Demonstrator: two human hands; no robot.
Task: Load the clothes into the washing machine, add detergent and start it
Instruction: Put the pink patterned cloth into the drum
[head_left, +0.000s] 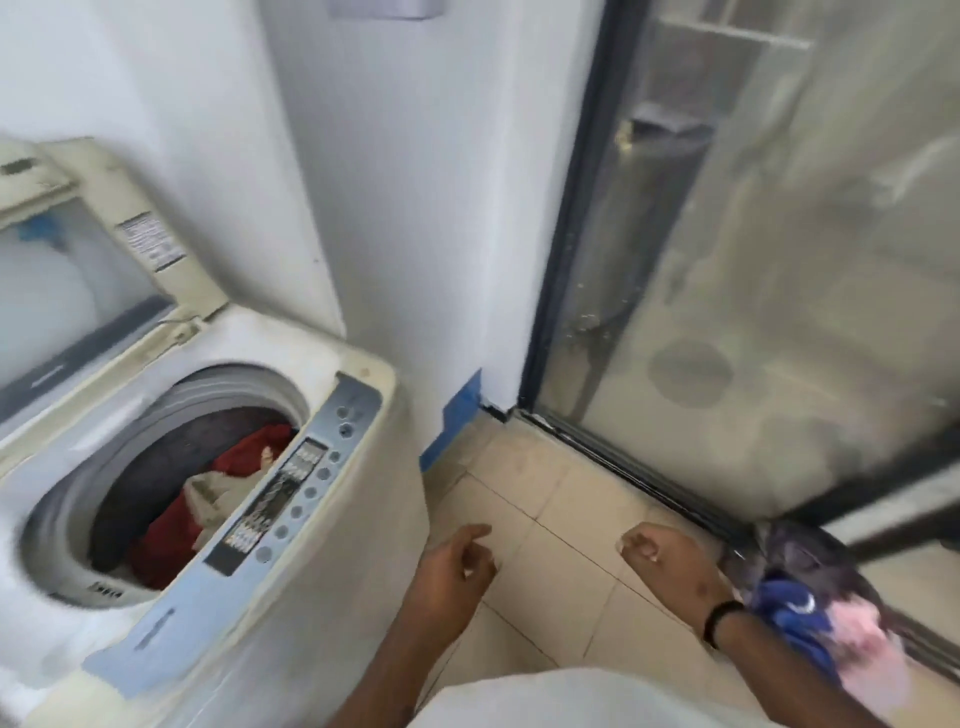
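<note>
Both hands, left hand (457, 564) and right hand (670, 564), hang loosely curled, holding nothing; risk: remaining clothes (810, 608) by the right wrist go unloaded into the washing machine (363, 519).

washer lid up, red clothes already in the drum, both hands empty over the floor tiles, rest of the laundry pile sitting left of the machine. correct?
Not quite. In the head view the remaining laundry pile lies on the floor at the person's right, by the glass door, not left of the machine. The rest stands.
</note>
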